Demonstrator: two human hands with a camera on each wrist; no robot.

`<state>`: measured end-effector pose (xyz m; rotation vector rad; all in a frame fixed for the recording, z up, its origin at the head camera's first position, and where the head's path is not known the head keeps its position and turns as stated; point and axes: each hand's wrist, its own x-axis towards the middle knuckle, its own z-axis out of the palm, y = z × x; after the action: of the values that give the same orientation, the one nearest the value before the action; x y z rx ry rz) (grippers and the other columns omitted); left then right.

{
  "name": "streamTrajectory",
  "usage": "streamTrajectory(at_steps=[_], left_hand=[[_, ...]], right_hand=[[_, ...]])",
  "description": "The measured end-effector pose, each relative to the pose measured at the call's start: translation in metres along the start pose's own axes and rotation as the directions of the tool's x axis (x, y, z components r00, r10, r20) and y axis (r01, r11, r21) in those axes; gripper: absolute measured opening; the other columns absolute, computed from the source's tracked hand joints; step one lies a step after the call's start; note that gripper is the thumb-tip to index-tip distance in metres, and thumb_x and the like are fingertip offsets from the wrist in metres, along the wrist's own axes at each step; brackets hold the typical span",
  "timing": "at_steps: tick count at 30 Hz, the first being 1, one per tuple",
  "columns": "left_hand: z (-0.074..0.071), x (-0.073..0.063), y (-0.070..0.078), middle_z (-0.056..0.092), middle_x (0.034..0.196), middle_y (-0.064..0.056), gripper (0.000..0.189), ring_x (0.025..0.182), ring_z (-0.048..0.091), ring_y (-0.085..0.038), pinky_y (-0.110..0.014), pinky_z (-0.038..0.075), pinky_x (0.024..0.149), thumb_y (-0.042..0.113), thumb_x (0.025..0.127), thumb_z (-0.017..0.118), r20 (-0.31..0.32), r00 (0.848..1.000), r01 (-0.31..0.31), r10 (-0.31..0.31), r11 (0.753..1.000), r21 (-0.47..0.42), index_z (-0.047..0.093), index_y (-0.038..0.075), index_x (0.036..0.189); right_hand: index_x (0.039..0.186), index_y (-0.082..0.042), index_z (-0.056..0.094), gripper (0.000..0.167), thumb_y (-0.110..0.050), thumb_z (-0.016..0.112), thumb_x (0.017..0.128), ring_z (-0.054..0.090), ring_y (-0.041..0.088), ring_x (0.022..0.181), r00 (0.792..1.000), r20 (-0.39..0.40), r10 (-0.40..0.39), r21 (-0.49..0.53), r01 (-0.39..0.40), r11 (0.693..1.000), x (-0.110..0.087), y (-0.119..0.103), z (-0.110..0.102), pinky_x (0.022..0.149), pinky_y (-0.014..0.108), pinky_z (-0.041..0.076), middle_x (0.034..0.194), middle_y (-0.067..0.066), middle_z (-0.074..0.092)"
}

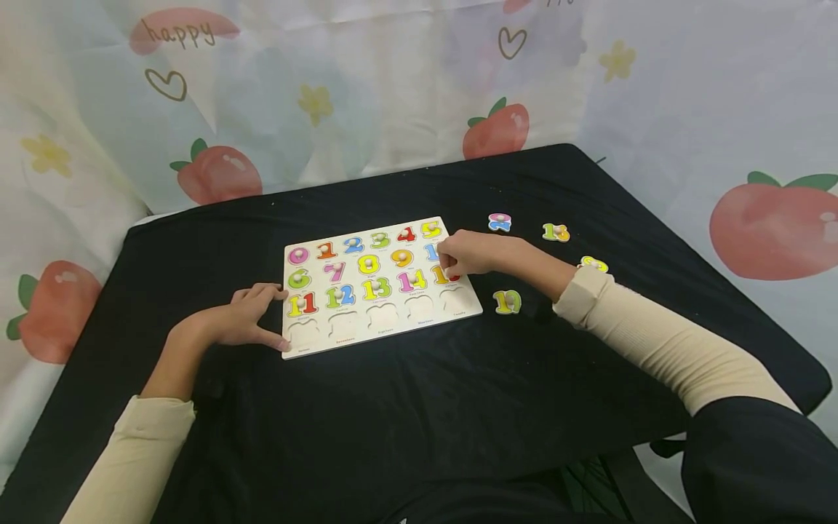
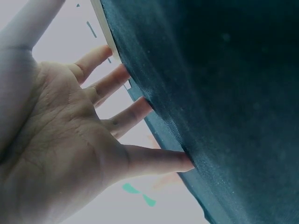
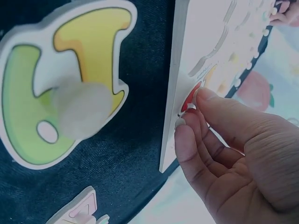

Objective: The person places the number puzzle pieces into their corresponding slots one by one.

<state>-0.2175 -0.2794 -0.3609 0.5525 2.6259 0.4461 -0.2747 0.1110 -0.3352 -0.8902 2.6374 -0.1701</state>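
Observation:
A white number puzzle board [image 1: 386,331] lies on the black-covered table, with colourful knobbed number pieces in its upper rows and number-shaped recesses along its near row. My right hand [image 1: 466,252] is at the board's right side, thumb and fingers pinching the yellow and red number fifteen piece [image 3: 190,99], which sits at its recess. The fingers partly hide this piece and the one above it. On the left, my left hand [image 1: 244,318] rests against the board's left edge, fingers spread and thumb at the near corner. The left wrist view shows its palm [image 2: 70,140] and extended fingers.
Right of the board lie a green and yellow nineteen piece [image 1: 507,302], a pink and blue piece [image 1: 500,222], a green and orange piece [image 1: 556,232] and a yellow piece [image 1: 593,263], partly behind the right forearm. A printed curtain [image 1: 393,94] hangs behind the table.

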Motion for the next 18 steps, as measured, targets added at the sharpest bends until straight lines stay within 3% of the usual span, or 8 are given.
streamTrajectory(at_steps=[8,13,18], left_hand=[[-0.001,0.000,0.001,0.019,0.144,-0.023,0.106,0.124,0.015,-0.044,-0.066,0.024,0.097,0.055,0.065,0.078,-0.010,1.000,0.005,-0.005,1.000,-0.016,0.024,0.000,0.138],[-0.001,-0.002,0.001,0.018,0.145,-0.023,0.107,0.124,0.015,-0.046,-0.066,0.025,0.096,0.056,0.065,0.078,-0.002,1.000,0.004,-0.004,1.000,-0.004,0.024,0.000,0.139],[-0.001,-0.002,0.003,0.018,0.145,-0.024,0.107,0.125,0.015,-0.047,-0.067,0.025,0.096,0.056,0.066,0.077,0.006,1.000,0.005,-0.006,1.000,0.001,0.024,0.000,0.140]], right_hand=[[0.095,-0.007,0.062,0.011,-0.014,0.067,0.089,0.053,0.018,0.075,0.999,-0.011,-0.038,-0.021,0.038,0.999,-0.003,0.005,-0.003,0.068,0.028,0.043,0.080,0.002,0.058],[0.100,-0.004,0.065,0.014,-0.010,0.068,0.088,0.052,0.018,0.072,0.993,-0.069,-0.099,-0.046,0.096,0.994,-0.014,0.017,-0.008,0.068,0.030,0.044,0.079,0.002,0.058],[0.098,-0.002,0.065,0.010,-0.003,0.064,0.088,0.054,0.018,0.075,0.992,-0.110,-0.063,-0.072,0.056,0.996,-0.031,0.040,-0.016,0.073,0.034,0.047,0.085,0.003,0.060]])
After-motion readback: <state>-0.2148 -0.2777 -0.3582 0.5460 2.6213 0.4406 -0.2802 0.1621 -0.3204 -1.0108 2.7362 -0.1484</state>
